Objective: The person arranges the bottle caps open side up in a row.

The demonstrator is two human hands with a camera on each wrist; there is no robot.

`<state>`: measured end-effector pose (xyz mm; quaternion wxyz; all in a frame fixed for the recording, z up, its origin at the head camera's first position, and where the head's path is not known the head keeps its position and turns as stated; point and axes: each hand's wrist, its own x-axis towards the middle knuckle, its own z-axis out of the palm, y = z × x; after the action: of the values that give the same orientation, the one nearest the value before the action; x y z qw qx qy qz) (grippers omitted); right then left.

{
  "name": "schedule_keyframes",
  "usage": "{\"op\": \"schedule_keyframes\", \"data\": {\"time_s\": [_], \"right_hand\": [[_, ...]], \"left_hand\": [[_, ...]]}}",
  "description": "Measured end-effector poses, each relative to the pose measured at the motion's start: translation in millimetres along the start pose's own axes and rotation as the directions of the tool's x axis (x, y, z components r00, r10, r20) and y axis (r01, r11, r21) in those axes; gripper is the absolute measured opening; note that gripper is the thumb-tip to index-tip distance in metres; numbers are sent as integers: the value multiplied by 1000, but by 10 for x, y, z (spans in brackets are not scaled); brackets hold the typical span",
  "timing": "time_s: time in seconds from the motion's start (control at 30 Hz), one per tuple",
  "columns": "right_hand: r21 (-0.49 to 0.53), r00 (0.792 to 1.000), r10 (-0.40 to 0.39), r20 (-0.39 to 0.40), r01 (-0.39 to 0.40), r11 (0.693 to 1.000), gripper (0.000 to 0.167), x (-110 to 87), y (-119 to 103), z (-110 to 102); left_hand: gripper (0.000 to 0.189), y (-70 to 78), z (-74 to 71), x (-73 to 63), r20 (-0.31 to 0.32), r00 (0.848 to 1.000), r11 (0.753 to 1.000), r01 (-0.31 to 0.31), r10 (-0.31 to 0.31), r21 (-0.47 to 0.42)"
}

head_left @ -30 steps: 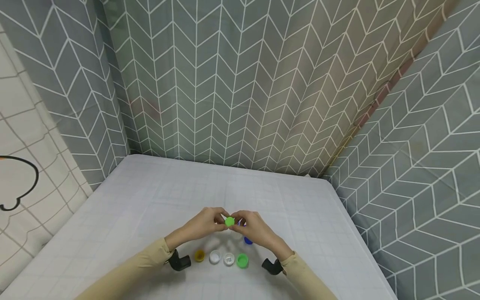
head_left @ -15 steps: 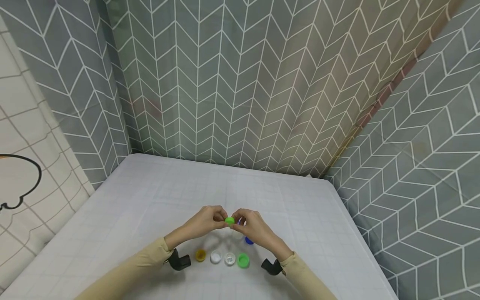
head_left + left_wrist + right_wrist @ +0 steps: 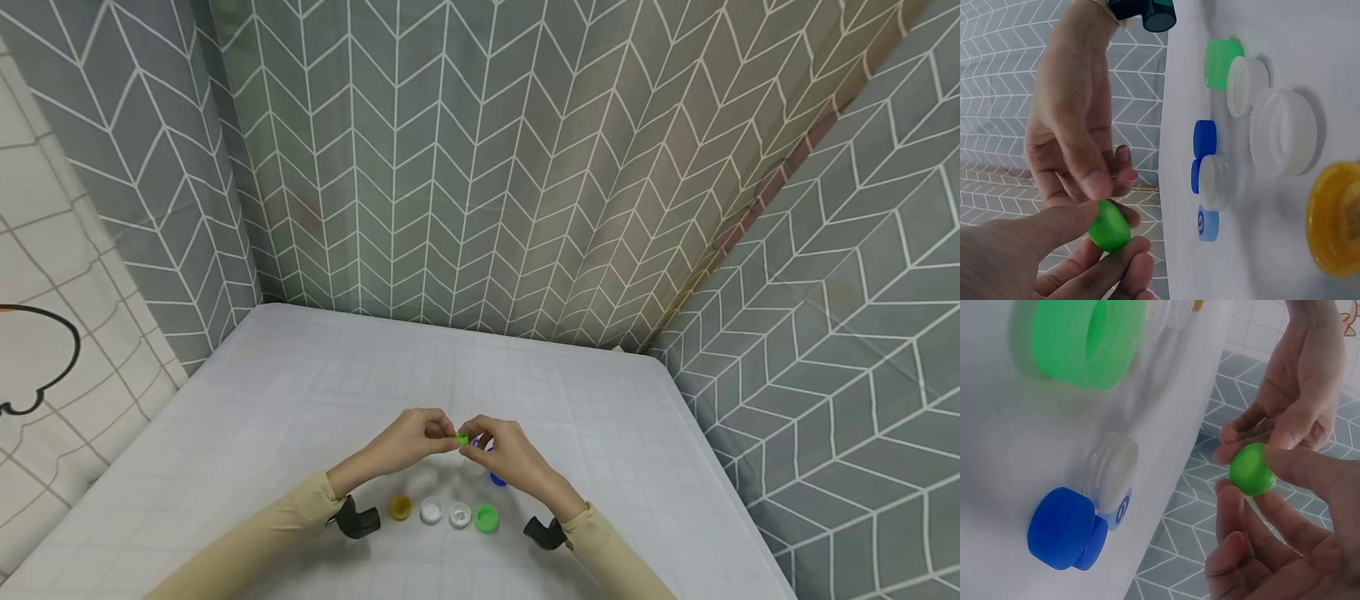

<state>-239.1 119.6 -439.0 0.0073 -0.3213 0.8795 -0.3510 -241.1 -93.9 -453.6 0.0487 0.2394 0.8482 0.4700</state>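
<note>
A small bright green bottle cap is held up above the table between both hands. My left hand pinches it between thumb and fingers from the left. From the right, my right hand also pinches it with thumb and fingertips, as the right wrist view shows on the green cap. In the head view the cap appears nearly edge-on, partly covered by fingertips. Under the right hand lie a dark blue cap, a whitish cap and a light blue cap with a swirl.
Nearer the body, a row of caps lies on the white table: a yellow cap, a white cap, another whitish cap and a larger green cap. Patterned curtains hang behind and at the sides.
The small green cap has tilted between the fingers, from its round face showing in the head view to almost edge-on. Both hands stay nearly in place, with slight finger movement.
</note>
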Motion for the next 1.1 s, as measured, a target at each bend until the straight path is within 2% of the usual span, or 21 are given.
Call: {"op": "schedule_keyframes", "data": {"time_s": [0.17, 0.43, 0.6, 0.77, 0.87, 1.0, 1.1], "right_hand": [[-17, 1000, 28, -6, -28, 999, 40, -1, -2, -5], [-8, 1000, 20, -8, -20, 1000, 32, -18, -7, -24], [-14, 999, 32, -7, -32, 999, 27, -50, -4, -61], [-53, 1000, 29, -4, -29, 998, 26, -130, -9, -147], [-108, 999, 38, 16, -36, 994, 27, -193, -30, -220], [-181, 994, 90, 58, -78, 980, 27, -287, -72, -337], [-221, 988, 127, 88, -105, 970, 27, -365, -97, -418]], "left_hand": [[19, 12, 8, -2, -26, 1000, 1000, -16, 17, 23], [41, 32, 39, 5, -29, 999, 998, -38, 39, 45], [29, 68, 80, 17, -55, 995, 990, -78, 85, 115], [25, 156, 167, 35, -47, 992, 978, -107, 117, 180], [25, 209, 251, 51, -36, 988, 954, -135, 150, 266], [24, 279, 386, 70, -39, 975, 895, -186, 220, 406], [26, 327, 500, 71, -42, 964, 853, -211, 262, 478]]}}
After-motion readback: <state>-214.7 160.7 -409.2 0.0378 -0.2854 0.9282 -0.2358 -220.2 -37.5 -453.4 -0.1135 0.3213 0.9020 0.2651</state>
